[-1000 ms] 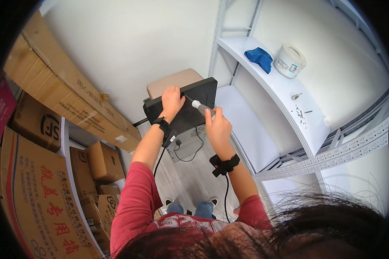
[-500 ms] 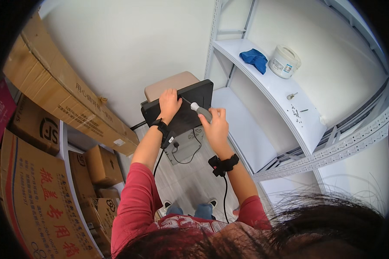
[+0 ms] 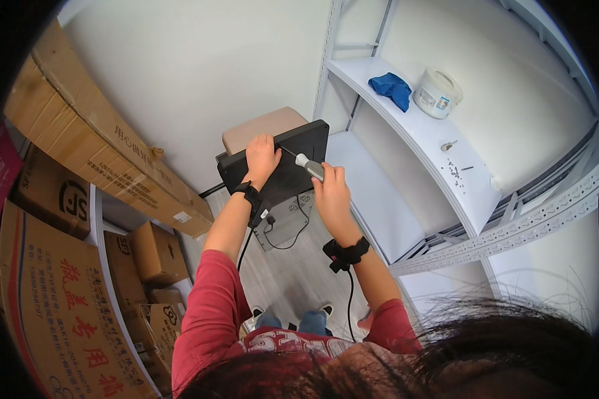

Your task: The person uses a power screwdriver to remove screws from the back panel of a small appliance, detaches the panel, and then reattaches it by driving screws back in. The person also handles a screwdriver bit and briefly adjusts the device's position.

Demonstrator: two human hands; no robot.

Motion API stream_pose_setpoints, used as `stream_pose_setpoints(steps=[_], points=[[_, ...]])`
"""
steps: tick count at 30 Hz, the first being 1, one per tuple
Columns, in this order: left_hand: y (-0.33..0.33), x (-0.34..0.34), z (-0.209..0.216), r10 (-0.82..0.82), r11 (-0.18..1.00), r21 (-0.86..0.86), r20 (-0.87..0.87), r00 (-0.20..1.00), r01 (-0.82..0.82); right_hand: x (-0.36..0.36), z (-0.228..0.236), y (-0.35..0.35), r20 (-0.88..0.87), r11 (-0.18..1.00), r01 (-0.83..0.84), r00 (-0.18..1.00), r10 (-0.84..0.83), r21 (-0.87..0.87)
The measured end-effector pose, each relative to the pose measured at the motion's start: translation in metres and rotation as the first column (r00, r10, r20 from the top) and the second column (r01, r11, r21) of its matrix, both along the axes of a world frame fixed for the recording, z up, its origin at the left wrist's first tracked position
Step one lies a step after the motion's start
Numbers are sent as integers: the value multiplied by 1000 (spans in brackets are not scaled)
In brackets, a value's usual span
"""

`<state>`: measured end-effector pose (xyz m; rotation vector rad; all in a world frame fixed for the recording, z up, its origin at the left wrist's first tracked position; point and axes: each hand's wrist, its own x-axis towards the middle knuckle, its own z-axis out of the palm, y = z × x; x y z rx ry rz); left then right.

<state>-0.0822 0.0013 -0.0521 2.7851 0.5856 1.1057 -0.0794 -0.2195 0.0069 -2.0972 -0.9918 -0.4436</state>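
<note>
A black flat-panel device [image 3: 287, 177] stands tilted in front of me, by a beige padded seat [image 3: 261, 125]. My left hand [image 3: 262, 161] is closed over its upper edge, with the fingertips on the far side. My right hand [image 3: 333, 195] grips the grey handle of a screwdriver [image 3: 311, 167]. Its thin shaft points up and left, and the tip meets the panel near its upper edge, just right of my left hand. Whether the tip sits in a screw is too small to tell. A dark cable [image 3: 301, 229] hangs below the panel before a grey metal box [image 3: 279, 233].
White shelving [image 3: 406, 133] on the right carries a blue cloth [image 3: 391, 90], a white lidded pot-like appliance [image 3: 438, 93], a small metal piece [image 3: 449, 145] and several loose screws [image 3: 454, 174]. Cardboard boxes [image 3: 80, 306] fill the left side. Black cables run from both wrist straps.
My right hand has shifted slightly and its fingers have changed position on the screwdriver handle. The left hand keeps its hold on the panel.
</note>
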Motion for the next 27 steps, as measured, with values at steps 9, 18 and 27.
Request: stream_pose_setpoints(steps=[9,18,27], points=[[3,-2,-2,-17,1000,-18,2,1000,17,-1,5,-6,-161,996,-49,986,37,-71],[1,-5,1,-10,1000,7,16,1000,10,3,15,3,-62,992,93,993,-99,-85],[-2,-6,-2,-4,1000,8,-16,1000,4,0,7,-9,-38,997,-59,998,57,-55]])
